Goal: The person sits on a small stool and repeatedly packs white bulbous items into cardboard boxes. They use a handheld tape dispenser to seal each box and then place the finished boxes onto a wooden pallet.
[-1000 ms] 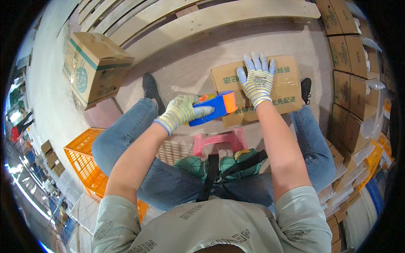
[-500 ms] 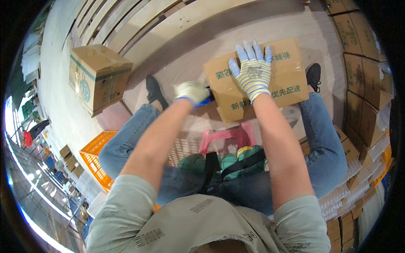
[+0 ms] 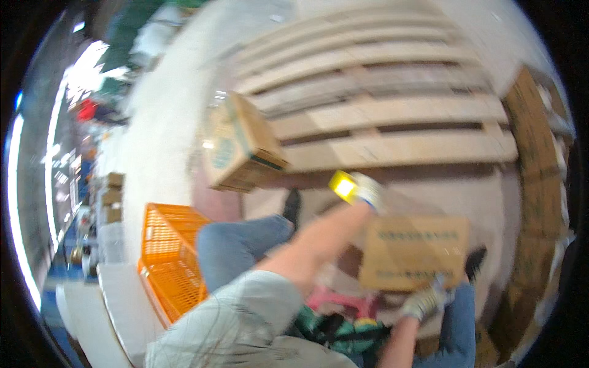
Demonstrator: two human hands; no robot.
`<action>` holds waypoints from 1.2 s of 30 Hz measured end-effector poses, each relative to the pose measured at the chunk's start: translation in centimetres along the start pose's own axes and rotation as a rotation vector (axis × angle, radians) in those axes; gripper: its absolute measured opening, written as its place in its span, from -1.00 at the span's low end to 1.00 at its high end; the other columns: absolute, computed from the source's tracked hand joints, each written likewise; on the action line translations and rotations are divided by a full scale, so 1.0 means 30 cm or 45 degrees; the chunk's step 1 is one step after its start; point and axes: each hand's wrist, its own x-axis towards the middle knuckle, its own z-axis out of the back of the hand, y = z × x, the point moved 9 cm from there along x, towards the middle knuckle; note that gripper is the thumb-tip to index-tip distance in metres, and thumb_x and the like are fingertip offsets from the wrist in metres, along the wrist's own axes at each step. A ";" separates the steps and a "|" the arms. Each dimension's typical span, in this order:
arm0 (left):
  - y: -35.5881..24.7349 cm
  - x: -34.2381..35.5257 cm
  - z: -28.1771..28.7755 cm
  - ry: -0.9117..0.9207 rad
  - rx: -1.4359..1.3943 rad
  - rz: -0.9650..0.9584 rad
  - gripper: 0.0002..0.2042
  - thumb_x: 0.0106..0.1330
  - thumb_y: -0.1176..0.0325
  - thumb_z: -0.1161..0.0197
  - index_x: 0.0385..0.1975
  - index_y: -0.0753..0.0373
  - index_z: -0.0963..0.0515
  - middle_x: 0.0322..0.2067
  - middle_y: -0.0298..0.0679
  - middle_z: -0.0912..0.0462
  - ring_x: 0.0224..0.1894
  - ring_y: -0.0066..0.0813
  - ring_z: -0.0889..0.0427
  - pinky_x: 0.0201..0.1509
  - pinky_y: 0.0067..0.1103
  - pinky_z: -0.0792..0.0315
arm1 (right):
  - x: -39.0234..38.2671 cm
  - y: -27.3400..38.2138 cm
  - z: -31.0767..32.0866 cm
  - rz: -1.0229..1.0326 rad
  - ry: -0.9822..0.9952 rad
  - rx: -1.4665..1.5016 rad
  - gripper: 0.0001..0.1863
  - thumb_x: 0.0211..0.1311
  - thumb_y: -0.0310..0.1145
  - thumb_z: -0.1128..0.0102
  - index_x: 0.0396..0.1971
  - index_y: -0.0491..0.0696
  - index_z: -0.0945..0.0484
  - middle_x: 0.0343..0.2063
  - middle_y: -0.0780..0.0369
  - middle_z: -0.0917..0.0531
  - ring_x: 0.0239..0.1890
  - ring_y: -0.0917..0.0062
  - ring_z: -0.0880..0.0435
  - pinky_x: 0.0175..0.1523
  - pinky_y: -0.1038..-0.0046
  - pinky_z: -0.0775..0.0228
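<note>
A brown cardboard box (image 3: 415, 253) with dark print stands between my feet, its printed face toward me. My right hand (image 3: 425, 302), in a striped work glove, is at the box's near right corner; its fingers are smeared by motion. Beyond the box and to its left, my left hand (image 3: 369, 191), also gloved, is closed on a yellow object (image 3: 343, 186) with a bright white patch. Blur hides what kind of thing it is. A pink plastic stool (image 3: 340, 299) and a green bundle with black straps (image 3: 343, 334) lie close to my lap.
Wooden pallets (image 3: 392, 113) spread across the far floor. Another taped carton (image 3: 242, 144) with green markings sits at the left near them. An orange plastic crate (image 3: 175, 270) stands left of my knee. Stacked cartons (image 3: 534, 184) line the right side.
My view has swung left. My left hand has moved far and away from the box, the yellow object now showing. My right hand has slid from the box's top to its near right corner.
</note>
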 end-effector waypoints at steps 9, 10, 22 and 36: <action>-0.398 -0.538 -0.320 0.088 -0.470 -0.644 -0.60 0.11 0.01 -0.14 -0.17 0.08 -0.68 -0.14 -0.18 -0.68 -0.07 -0.20 -0.63 -0.13 -0.25 -0.48 | 0.160 -0.070 -0.246 0.034 0.551 -0.341 -0.21 0.17 -0.02 -0.22 0.30 -0.11 -0.17 0.20 0.04 -0.39 0.17 0.18 -0.41 0.24 0.17 -0.25; -0.321 -0.593 -0.351 0.115 -0.584 -0.556 -0.59 0.10 -0.01 -0.13 -0.17 0.09 -0.68 -0.15 -0.16 -0.68 -0.08 -0.19 -0.63 -0.14 -0.25 -0.48 | 0.181 -0.049 -0.259 0.175 0.550 -0.491 -0.21 0.18 -0.01 -0.22 0.30 -0.12 -0.17 0.19 0.03 -0.39 0.17 0.16 -0.41 0.25 0.18 -0.24; 0.376 -1.081 -0.036 -1.000 -1.661 -0.581 -0.53 -0.15 0.02 -0.47 -0.41 0.33 -0.61 -0.30 0.05 -0.57 -0.23 0.03 -0.56 -0.13 -0.34 -0.43 | -0.080 0.123 -0.441 0.405 1.098 -0.305 -0.53 0.38 -0.12 0.01 0.04 -0.21 -0.48 -0.01 0.05 -0.58 0.02 0.30 -0.55 0.17 0.38 -0.31; 0.247 -1.094 0.066 -0.825 -1.685 -0.613 -0.46 -0.17 -0.06 -0.45 -0.40 0.37 -0.61 -0.34 0.04 -0.56 -0.25 -0.03 -0.57 -0.15 -0.36 -0.43 | -0.355 0.124 -0.486 0.529 1.317 -1.208 -0.35 0.27 0.22 0.10 -0.47 -0.16 -0.58 -0.47 -0.06 -0.60 -0.38 0.06 -0.58 -0.23 0.15 -0.38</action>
